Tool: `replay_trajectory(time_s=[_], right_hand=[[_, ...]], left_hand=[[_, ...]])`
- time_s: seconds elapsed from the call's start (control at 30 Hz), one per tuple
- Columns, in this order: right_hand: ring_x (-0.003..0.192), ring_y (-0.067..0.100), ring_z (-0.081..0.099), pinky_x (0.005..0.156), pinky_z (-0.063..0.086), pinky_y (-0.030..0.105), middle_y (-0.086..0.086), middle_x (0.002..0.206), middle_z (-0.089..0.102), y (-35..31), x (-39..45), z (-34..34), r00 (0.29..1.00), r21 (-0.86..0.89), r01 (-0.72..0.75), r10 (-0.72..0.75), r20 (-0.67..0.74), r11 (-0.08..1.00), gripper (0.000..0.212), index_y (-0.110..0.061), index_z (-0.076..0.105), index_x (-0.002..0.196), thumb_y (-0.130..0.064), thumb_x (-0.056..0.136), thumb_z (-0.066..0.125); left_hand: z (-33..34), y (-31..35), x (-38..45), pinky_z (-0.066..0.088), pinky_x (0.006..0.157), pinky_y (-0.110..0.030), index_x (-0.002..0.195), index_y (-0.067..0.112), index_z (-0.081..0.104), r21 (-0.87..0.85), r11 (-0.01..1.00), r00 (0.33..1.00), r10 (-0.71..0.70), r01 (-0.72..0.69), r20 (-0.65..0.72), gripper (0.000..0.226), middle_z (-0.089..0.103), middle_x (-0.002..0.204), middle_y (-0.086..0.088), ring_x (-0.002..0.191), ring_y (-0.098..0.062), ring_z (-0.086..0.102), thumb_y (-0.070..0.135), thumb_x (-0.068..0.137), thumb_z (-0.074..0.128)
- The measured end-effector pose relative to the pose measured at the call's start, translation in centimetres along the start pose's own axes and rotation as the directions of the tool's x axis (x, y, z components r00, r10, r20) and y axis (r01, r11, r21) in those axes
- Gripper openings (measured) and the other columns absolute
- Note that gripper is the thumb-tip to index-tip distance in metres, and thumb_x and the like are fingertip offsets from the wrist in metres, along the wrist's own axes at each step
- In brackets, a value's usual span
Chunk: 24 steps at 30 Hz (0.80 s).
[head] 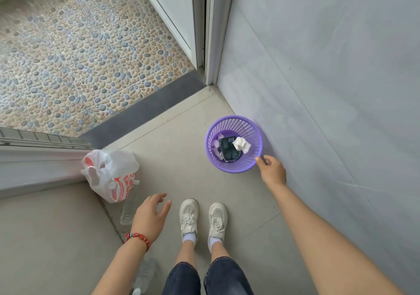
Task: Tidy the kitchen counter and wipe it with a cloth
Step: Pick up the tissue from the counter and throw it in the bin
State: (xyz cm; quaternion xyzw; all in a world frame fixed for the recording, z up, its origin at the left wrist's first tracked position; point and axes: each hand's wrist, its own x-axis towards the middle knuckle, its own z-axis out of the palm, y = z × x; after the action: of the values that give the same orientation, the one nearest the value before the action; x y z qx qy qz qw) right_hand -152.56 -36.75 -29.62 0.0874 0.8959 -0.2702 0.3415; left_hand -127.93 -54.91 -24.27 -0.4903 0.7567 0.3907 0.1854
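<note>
The right hand (272,169) reaches down beside the rim of the purple bin (236,166), fingers loosely curled and holding nothing, which suggests it is there to drop rubbish in; a crumpled white tissue (242,144) and a dark packet (228,150) lie inside. The left hand (150,217) hangs spread and empty, probably for balance, near a plastic bag (109,174) and a clear bottle (127,213) on the floor (181,158). The bench and cloth are out of view
</note>
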Motion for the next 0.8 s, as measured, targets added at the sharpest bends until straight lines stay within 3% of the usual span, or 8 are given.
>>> replay_trajectory(time_s=[0.33, 0.53, 0.8], right_hand=[[0.116, 0.028, 0.056, 0.096, 0.04, 0.034, 0.017, 0.124, 0.061, 0.8, -9.7, -4.4, 1.0, 0.146, -0.014, 0.016, -0.012, 0.989, 0.035, 0.0, 0.058, 0.118, -0.02, 0.089, 0.055], [0.113, 0.03, 0.056, 0.091, 0.04, 0.03, 0.018, 0.122, 0.062, 0.9, -16.1, -6.1, 0.998, -0.02, 0.019, -0.018, 0.068, 1.0, 0.033, 0.0, 0.058, 0.118, -0.015, 0.089, 0.055], [0.11, 0.03, 0.057, 0.09, 0.04, 0.03, 0.018, 0.119, 0.063, -1.7, -17.7, -6.3, 0.958, -0.211, 0.22, -0.17, 0.232, 0.952, 0.031, 0.0, 0.058, 0.117, -0.014, 0.089, 0.055]], left_hand=[[-5.0, 2.1, -4.7, 0.04, 0.094, -0.03, 0.121, 0.011, 0.052, 0.024, 0.997, 0.996, 0.069, -0.071, 0.052, 0.035, 0.058, 0.122, -0.008, 0.111, -0.021, 0.054, 0.029, 0.091, 0.047], [-8.0, 1.2, -8.7, 0.04, 0.095, -0.03, 0.12, 0.01, 0.053, -0.012, 0.999, 0.993, 0.054, -0.053, 0.101, 0.035, 0.059, 0.121, -0.01, 0.109, -0.021, 0.055, 0.03, 0.091, 0.047], [-10.3, -2.4, -12.7, 0.042, 0.093, -0.029, 0.116, 0.008, 0.058, -0.287, 0.949, 0.986, -0.153, 0.129, -0.063, 0.031, 0.061, 0.12, -0.012, 0.109, -0.024, 0.056, 0.023, 0.09, 0.05]])
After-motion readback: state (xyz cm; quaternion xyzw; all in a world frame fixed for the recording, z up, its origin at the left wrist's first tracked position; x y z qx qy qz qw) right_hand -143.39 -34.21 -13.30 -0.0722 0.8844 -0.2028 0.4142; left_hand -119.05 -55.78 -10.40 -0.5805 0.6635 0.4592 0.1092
